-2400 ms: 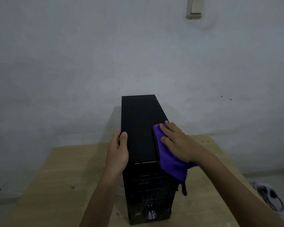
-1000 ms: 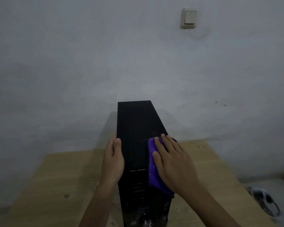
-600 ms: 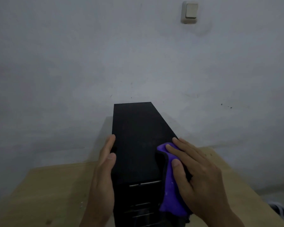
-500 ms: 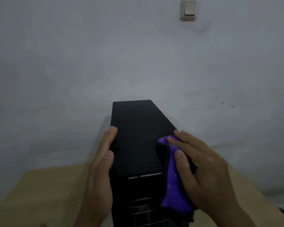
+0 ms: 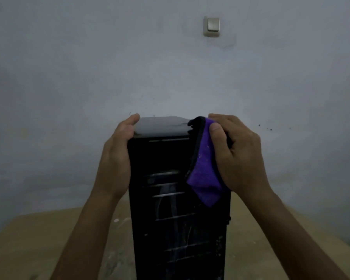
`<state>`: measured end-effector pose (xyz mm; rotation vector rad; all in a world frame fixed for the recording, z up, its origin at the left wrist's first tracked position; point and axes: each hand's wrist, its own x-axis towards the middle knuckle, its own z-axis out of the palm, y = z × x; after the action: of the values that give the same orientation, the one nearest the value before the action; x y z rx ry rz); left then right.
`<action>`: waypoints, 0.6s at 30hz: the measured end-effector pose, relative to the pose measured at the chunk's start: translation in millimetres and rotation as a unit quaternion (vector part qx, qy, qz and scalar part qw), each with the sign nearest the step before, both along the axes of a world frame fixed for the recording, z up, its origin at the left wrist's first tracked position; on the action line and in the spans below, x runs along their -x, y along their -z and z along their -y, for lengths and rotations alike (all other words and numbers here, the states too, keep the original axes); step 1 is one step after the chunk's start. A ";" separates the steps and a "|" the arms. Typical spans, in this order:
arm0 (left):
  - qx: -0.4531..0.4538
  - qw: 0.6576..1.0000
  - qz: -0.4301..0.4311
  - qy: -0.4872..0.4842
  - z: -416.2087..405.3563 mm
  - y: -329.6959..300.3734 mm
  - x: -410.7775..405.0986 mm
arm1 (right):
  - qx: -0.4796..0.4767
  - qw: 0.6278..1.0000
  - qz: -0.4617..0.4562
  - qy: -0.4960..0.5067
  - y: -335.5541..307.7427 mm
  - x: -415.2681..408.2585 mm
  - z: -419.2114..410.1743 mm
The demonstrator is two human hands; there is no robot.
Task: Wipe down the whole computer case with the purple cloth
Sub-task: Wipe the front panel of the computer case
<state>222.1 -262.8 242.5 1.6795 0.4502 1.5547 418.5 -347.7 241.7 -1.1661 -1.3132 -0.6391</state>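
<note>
A pale wall (image 5: 109, 67) with a light switch (image 5: 211, 26) rises behind a wooden table (image 5: 28, 249), where the black computer case (image 5: 176, 209) stands upright, long axis vertical, its front panel facing the camera. Compared with half a second ago, the view has dropped: the top now shows only as a thin sliver and the front fills the frame. The left hand (image 5: 117, 156) grips the upper left edge, fingers curled over the top. The right hand (image 5: 236, 152) has moved to the upper right corner, fingers and thumb curled around the purple cloth (image 5: 204, 174), pressing it against the case.
</note>
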 end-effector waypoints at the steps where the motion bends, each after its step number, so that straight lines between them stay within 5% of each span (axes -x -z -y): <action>1: 0.008 1.000 0.002 -0.009 3.8 -1.4 -1.1 | -0.008 1.000 -0.003 -0.003 4.2 0.9 1.2; 8: 0.081 0.994 0.037 -0.056 29.0 -4.3 -11.6 | -0.017 0.997 -0.008 0.074 24.0 14.8 11.7; 18: 0.047 0.994 0.015 -0.097 26.8 -3.0 -13.4 | 0.015 0.970 0.193 0.148 4.5 54.4 3.4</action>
<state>235.5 -289.5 245.5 1.5762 0.6771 1.6682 364.1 -351.1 237.2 -1.3197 -1.4857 -1.1105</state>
